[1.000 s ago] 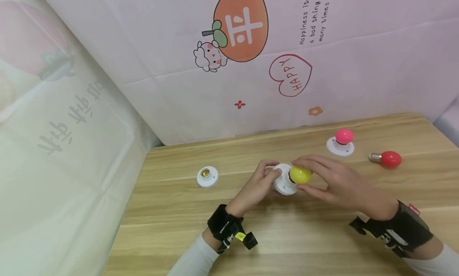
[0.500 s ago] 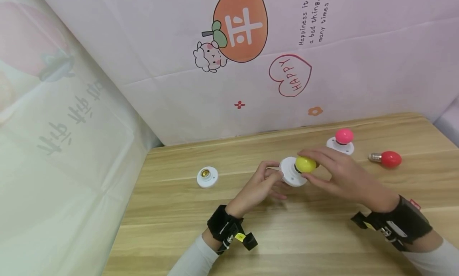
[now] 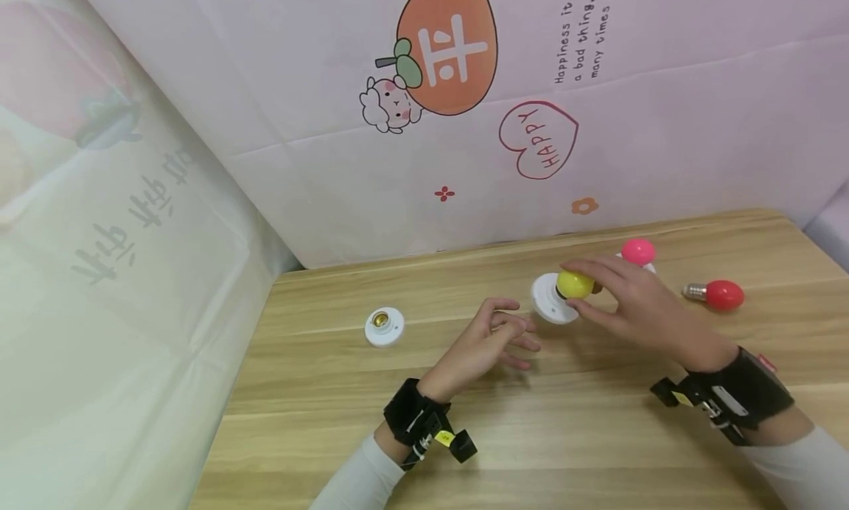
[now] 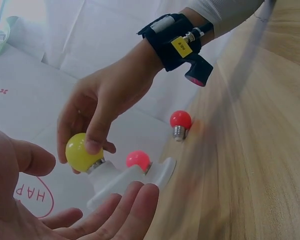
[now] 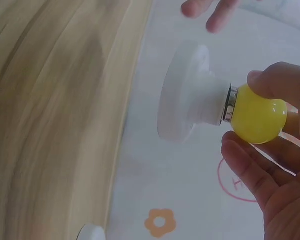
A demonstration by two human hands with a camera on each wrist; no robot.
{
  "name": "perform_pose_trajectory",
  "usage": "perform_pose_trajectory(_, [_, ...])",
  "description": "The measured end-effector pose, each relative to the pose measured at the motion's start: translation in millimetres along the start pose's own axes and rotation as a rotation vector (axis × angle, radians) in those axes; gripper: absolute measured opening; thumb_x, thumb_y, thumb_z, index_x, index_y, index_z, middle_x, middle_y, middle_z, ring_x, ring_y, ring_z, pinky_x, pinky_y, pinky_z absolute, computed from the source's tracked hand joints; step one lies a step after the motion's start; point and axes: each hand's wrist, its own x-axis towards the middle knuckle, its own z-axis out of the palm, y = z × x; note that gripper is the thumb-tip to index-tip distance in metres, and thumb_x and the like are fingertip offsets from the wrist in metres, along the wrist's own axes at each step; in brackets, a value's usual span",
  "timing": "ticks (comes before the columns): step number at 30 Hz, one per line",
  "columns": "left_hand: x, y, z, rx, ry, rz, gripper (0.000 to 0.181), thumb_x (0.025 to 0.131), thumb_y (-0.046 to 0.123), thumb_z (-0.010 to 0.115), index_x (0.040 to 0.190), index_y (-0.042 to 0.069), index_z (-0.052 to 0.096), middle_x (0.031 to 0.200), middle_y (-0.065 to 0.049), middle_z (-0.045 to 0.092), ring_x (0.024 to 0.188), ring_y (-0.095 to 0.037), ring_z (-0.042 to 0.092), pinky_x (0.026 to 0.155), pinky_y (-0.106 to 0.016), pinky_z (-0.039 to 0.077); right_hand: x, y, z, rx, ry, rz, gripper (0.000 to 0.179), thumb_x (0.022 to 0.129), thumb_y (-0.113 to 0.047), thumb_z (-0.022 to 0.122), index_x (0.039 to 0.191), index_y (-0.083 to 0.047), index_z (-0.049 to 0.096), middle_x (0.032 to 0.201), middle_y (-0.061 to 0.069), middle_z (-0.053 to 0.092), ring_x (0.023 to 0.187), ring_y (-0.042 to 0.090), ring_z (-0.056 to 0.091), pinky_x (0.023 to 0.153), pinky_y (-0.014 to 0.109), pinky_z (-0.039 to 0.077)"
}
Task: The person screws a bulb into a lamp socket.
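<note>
My right hand [image 3: 633, 304] grips a yellow bulb [image 5: 259, 114] between thumb and fingers. The bulb sits in a round white lamp socket [image 5: 190, 95], a bit of its metal collar showing. In the right wrist view the socket hangs above the tabletop, apart from it. My left hand [image 3: 487, 344] is off to the left of the socket, fingers loosely spread and holding nothing. In the left wrist view the left fingertips [image 4: 145, 200] lie in front of part of the socket.
A bare white socket [image 3: 385, 327] with a brass inside stands at the left of the wooden table [image 3: 318, 421]. At the back right, a pink bulb [image 3: 638, 251] sits in another socket, partly behind my right hand. A loose red bulb [image 3: 723, 295] lies farther right.
My left hand has let go of the white socket. My right hand has carried the socket with the yellow bulb toward the back and right.
</note>
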Motion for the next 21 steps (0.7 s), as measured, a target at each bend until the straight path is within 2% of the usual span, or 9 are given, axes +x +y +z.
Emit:
perform_pose_trajectory(5, [0.7,-2.7,0.1,0.009,-0.005,0.003,0.035,0.101,0.027,0.050,0.131,0.014,0.037,0.125,-0.023,0.057,0.102,-0.034,0.064,0.079,-0.052,0.057,-2.1,10,3,-0.011,-0.019,0.053,0.065,0.067,-0.015,0.084,0.127,-0.004,0.060,0.119,0.010,0.064,0.089,0.011,0.056,0.062,0.033,0.058])
perform_pose_trajectory(9, [0.2,-3.2,-0.1,0.020,-0.011,0.007,0.032,0.101,0.026,0.049,0.130,0.013,0.039,0.123,-0.022,0.058,0.102,-0.038,0.063,0.079,-0.052,0.058,-3.6,15,4,-0.035,-0.029,0.067,0.065,0.069,-0.016,0.083,0.128,-0.004,0.059,0.121,0.011,0.063,0.088,0.013,0.057,0.061,0.033,0.058])
perform_pose_trajectory(14, [-0.8,-2.0,0.3,0.040,-0.018,0.011,0.030,0.101,0.023,0.049,0.129,0.013,0.042,0.118,-0.015,0.061,0.100,-0.032,0.065,0.079,-0.049,0.058,-6.4,23,7,-0.051,-0.059,0.099,0.065,0.071,-0.016,0.081,0.130,-0.004,0.057,0.125,0.015,0.061,0.091,0.016,0.057,0.062,0.033,0.058])
perform_pose_trajectory(21, [-0.8,-2.6,0.8,0.051,-0.025,0.008,0.030,0.102,0.021,0.047,0.130,0.012,0.043,0.117,-0.013,0.060,0.097,-0.030,0.066,0.078,-0.050,0.059,-9.8,35,10,-0.059,-0.102,0.154,0.064,0.076,-0.015,0.079,0.134,-0.004,0.054,0.128,0.017,0.058,0.096,0.021,0.057,0.067,0.039,0.059])
